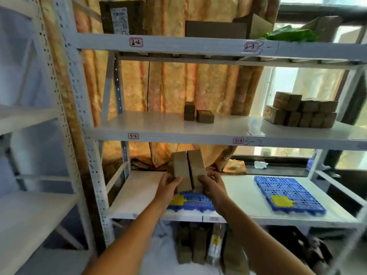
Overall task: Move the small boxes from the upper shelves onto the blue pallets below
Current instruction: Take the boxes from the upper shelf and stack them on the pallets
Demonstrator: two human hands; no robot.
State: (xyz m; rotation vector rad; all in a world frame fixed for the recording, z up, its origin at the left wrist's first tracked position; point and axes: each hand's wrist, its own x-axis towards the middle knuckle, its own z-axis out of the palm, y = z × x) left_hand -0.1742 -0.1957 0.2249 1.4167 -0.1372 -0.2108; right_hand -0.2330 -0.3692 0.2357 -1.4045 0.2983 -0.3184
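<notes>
Both hands grip brown boxes: the left hand [168,184] has its fingers curled round the left box [181,171], and the right hand [211,184] pinches the lower end of the right box [196,169]. The two boxes stand tilted and side by side, touching, held above the near pallet [195,203].

White racking [89,135] fills the view, with a patterned curtain [178,86] behind it. Its lowest white shelf [139,191] carries two blue pallets: the near one, mostly hidden by the hands, and a far pallet [288,195] well apart to the right. Each bears a yellow tag [281,201].

On the middle shelf [158,126] a stack [301,114] of brown boxes sits at the right end, and two loose boxes [198,115] stand near the middle, one upright and one lying flat just beside it.

Up on the top shelf [178,44] stand larger cartons [121,16] and a green bag [292,34]. Small red-edged labels [136,42] are stuck on the shelf edges.
</notes>
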